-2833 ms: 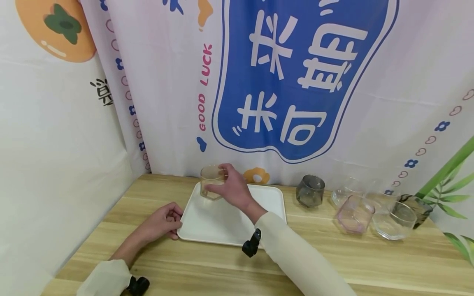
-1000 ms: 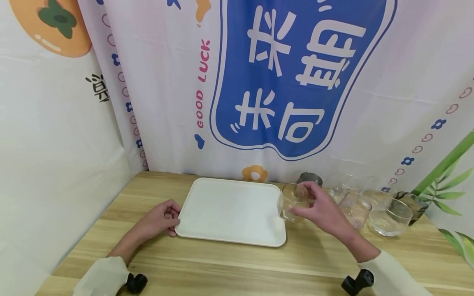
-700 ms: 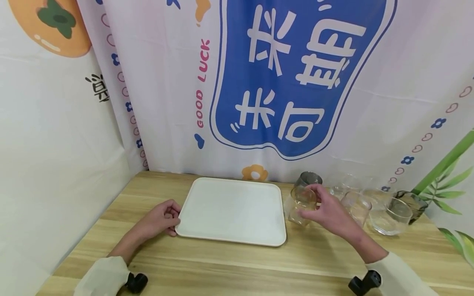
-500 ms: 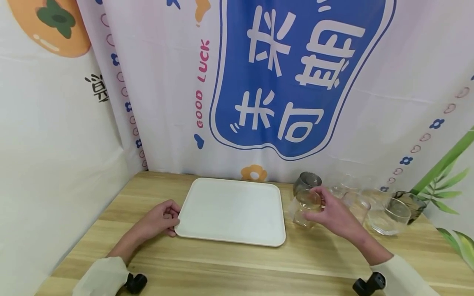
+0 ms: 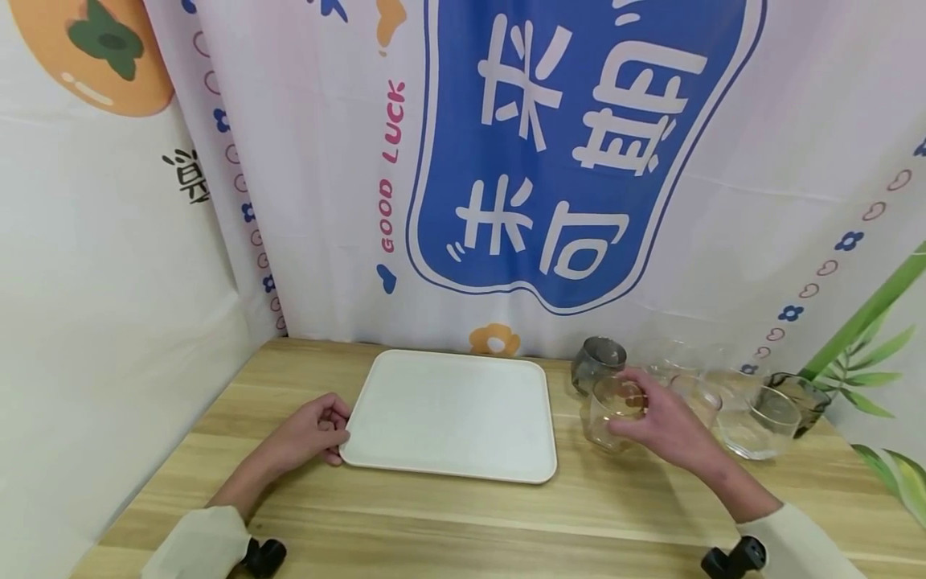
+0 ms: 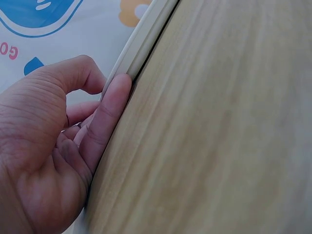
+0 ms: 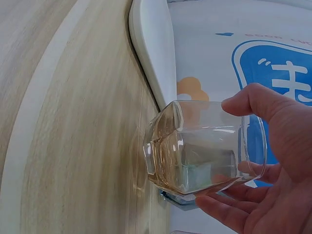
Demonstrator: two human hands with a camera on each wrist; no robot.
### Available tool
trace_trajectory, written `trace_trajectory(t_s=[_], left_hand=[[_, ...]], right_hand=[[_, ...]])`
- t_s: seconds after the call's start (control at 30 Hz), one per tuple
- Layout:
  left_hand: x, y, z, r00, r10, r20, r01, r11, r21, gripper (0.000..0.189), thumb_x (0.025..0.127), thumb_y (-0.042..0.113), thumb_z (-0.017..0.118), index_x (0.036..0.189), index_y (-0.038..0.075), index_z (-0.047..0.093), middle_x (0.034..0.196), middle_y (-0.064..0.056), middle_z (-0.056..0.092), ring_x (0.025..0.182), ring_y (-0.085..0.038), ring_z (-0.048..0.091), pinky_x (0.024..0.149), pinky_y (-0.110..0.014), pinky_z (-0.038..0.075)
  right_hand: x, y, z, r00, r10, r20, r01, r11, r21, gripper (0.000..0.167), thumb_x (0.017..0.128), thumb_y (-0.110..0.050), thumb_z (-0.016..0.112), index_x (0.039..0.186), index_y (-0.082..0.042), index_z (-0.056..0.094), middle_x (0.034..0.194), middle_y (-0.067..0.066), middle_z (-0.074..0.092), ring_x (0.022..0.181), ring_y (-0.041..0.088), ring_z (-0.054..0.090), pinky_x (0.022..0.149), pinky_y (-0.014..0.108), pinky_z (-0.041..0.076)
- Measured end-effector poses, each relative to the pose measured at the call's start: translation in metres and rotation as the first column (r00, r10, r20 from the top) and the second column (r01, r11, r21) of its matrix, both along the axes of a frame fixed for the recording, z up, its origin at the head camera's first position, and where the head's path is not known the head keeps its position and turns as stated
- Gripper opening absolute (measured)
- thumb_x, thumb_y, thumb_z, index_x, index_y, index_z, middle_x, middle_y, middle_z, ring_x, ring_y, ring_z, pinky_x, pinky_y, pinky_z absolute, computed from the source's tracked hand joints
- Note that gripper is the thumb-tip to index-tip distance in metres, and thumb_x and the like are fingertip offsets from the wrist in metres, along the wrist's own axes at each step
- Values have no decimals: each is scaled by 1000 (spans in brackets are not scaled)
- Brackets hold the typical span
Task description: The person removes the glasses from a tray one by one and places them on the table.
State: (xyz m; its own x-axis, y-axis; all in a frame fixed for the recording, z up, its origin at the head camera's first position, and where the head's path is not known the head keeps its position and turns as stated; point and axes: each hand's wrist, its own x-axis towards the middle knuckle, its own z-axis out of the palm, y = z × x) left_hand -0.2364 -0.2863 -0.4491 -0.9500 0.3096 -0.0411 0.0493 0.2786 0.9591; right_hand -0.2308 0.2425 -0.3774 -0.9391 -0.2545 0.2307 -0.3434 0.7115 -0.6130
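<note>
My right hand (image 5: 669, 422) holds an amber-tinted clear glass (image 5: 613, 414) near its rim, thumb on one side and fingers on the other. In the right wrist view the faceted glass (image 7: 195, 146) is empty, its base close over the wooden table. It is right of the white rectangular tray (image 5: 448, 418), in front of a grey glass (image 5: 597, 366). My left hand (image 5: 316, 430) pinches the tray's left edge near the front corner. The left wrist view shows the thumb and a finger meeting at the tray's rim (image 6: 141, 41).
To the right of my right hand stand several more glasses: a pinkish one (image 5: 700, 402), a clear one (image 5: 760, 426) and a dark one (image 5: 803, 402). A printed curtain (image 5: 333, 201) hangs along the table's (image 5: 405, 515) back edge. A white wall sheet (image 5: 108, 322) borders the left side.
The amber glass was lifted off the tray's back left and carried right, past the tray's right edge to in front of the grey glass. The left hand stays at the tray's edge.
</note>
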Motion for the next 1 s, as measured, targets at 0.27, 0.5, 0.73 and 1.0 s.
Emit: trace_trajectory(t_s=[0.27, 0.5, 0.73, 1.0], left_hand=[[-1, -1, 0, 1000, 0, 4, 0, 1000, -3, 29, 94, -5, 63, 118, -10, 47, 90, -14, 52, 73, -25, 62, 62, -37, 63], [-1, -3, 1, 1000, 2, -2, -2, 1000, -14, 29, 93, -5, 63, 118, -11, 47, 91, -14, 53, 73, -25, 63, 62, -37, 63], [-2, -3, 0, 1000, -6, -4, 6, 1000, -4, 29, 94, -5, 63, 117, -11, 47, 91, -14, 53, 73, -25, 63, 62, -38, 63], [0, 0, 1, 1000, -2, -4, 2, 1000, 2, 29, 94, -4, 63, 118, -11, 47, 91, -14, 52, 73, -25, 63, 63, -38, 64]], right_hand=[[-2, 6, 0, 1000, 7, 0, -7, 1000, -8, 74, 85, -24, 84, 142, 4, 48, 132, 31, 59, 113, 48, 62, 89, 57, 58], [-4, 7, -3, 1000, -5, 25, 5, 1000, -12, 78, 85, -25, 84, 145, 6, 45, 133, 31, 58, 115, 47, 61, 90, 57, 57], [-5, 10, -6, 999, -1, 35, 2, 1000, -22, 78, 86, -26, 84, 145, 5, 44, 132, 31, 59, 116, 47, 60, 91, 57, 57], [-7, 15, -6, 999, 26, 48, -25, 1000, -13, 75, 89, -25, 81, 146, 5, 42, 137, 33, 54, 119, 50, 58, 91, 58, 57]])
